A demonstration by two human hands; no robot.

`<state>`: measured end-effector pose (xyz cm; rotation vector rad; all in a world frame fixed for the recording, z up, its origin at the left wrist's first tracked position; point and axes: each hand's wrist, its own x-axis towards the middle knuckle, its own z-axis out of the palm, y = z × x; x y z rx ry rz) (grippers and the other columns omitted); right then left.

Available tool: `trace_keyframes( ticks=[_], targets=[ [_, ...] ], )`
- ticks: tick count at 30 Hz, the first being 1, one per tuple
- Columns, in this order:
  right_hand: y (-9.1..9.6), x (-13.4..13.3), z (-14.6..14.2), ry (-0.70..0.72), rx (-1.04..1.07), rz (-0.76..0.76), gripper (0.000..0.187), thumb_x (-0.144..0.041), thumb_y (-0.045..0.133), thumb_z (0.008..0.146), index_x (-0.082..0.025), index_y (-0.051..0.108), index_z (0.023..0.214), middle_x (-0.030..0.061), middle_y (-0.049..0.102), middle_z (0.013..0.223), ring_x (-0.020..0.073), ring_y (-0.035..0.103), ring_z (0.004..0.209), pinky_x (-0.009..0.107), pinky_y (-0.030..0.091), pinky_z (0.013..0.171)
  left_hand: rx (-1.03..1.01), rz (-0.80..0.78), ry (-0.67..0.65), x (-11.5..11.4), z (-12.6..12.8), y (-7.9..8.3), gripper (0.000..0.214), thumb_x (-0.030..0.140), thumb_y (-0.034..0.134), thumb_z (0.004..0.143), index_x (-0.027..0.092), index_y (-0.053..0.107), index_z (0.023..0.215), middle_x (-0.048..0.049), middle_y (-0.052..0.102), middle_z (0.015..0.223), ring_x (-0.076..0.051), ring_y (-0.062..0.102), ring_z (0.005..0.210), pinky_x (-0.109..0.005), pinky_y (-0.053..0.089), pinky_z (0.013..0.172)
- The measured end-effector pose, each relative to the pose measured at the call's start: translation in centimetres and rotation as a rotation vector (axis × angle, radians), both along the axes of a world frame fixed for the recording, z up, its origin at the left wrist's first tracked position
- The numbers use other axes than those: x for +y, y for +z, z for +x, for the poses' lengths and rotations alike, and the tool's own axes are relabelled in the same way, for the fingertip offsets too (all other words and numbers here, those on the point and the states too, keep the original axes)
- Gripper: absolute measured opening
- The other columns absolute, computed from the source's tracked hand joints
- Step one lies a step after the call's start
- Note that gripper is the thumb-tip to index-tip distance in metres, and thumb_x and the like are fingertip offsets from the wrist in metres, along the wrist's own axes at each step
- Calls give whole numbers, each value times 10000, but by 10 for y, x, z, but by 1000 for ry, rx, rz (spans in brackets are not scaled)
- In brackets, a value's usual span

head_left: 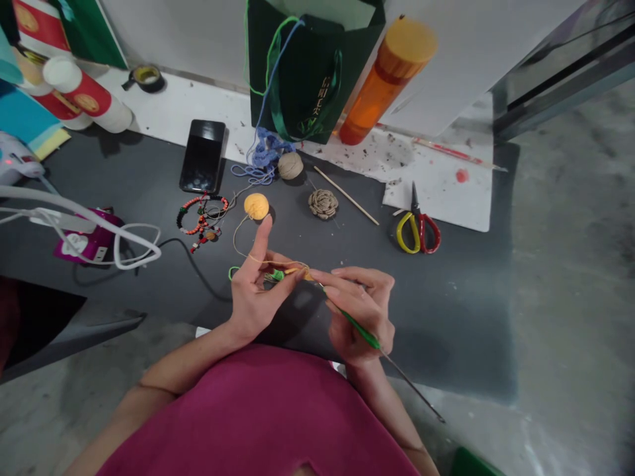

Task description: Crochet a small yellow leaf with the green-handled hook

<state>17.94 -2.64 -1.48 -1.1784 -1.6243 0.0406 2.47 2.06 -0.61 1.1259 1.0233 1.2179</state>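
My left hand (258,291) pinches a small piece of yellow crochet work (300,271) between thumb and fingers, its index finger raised with yellow yarn running past it. Green yarn (274,276) shows at the left palm. In my right hand (364,307) is a crochet hook (358,328) with a green grip, its tip at the yellow piece and its long metal shank pointing down to the right. The fingertips of both hands nearly meet. Just beyond my left hand lies a yellow yarn ball (256,206), from which the strand comes.
Scissors (417,228) lie to the right, near a thin stick (346,195) and a brown crocheted rosette (323,203). Behind are a beige yarn ball (290,165), blue yarn (268,151), a phone (202,157), a green paper bag (297,79) and an orange bottle (384,82). Beaded bracelets (202,218) and white cables (133,248) lie left.
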Motion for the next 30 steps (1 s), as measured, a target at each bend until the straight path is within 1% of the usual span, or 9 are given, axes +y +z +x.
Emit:
trace_keyframes(
  ticks=[4,7,11,14,16,19,23,27,30],
  targets=[
    [-7,1,-1,-16,-51,62,253,-191,634,989,-318,660,1207,-2,861,1055,240,734,943,433,509,791,-235,-188,-95,3,2,2,1004,235,895,770,310,381,1629,48,757,778,-97,705,717,-194,578,735],
    [-10,4,-3,-14,-41,92,235,-198,662,976,-294,684,1190,14,860,1047,231,751,931,412,519,774,-390,-265,-131,2,5,2,1062,211,901,763,350,325,1644,70,743,765,-81,701,709,-174,571,717],
    [-10,7,-6,-41,-33,114,254,-167,669,963,-305,700,1174,3,863,1010,215,764,882,397,528,747,-467,-301,-139,0,6,6,1111,184,913,747,380,291,1647,86,726,748,-68,686,699,-157,557,706],
    [-10,8,-8,-24,-11,106,278,-123,695,931,-282,710,1158,21,862,1035,212,768,876,398,539,747,-525,-380,-177,1,5,9,1152,170,915,738,392,255,1655,92,723,753,-60,672,693,-151,543,701],
    [-10,9,-11,-7,59,97,279,-104,712,911,-273,715,1133,22,860,1039,200,771,849,396,550,749,-569,-457,-221,1,5,9,1185,168,910,740,385,206,1668,91,725,754,-60,665,689,-154,536,703],
    [-12,9,-17,18,252,51,224,-129,671,944,-283,711,1100,-3,850,969,181,775,779,390,567,730,-614,-562,-290,2,3,8,1263,170,902,748,339,79,1691,81,734,765,-60,659,680,-155,524,706],
    [-14,11,-22,24,431,28,214,-152,604,986,-265,681,1151,-7,806,857,196,782,758,403,582,722,-642,-623,-331,3,2,5,1351,171,896,755,290,-77,1684,81,736,766,-69,675,689,-160,513,693],
    [-16,10,-22,-44,432,106,209,-171,569,1005,-262,651,1175,-15,735,837,161,731,659,364,582,654,-623,-618,-297,3,0,4,1297,153,889,750,308,13,1694,97,720,753,-72,670,700,-178,524,741],
    [-17,6,-19,-129,492,27,119,-239,564,1014,-273,645,1094,-9,686,864,150,709,653,359,589,653,-618,-613,-293,3,0,3,1235,171,884,758,330,93,1692,95,712,752,-74,664,703,-185,526,757]
  ],
)
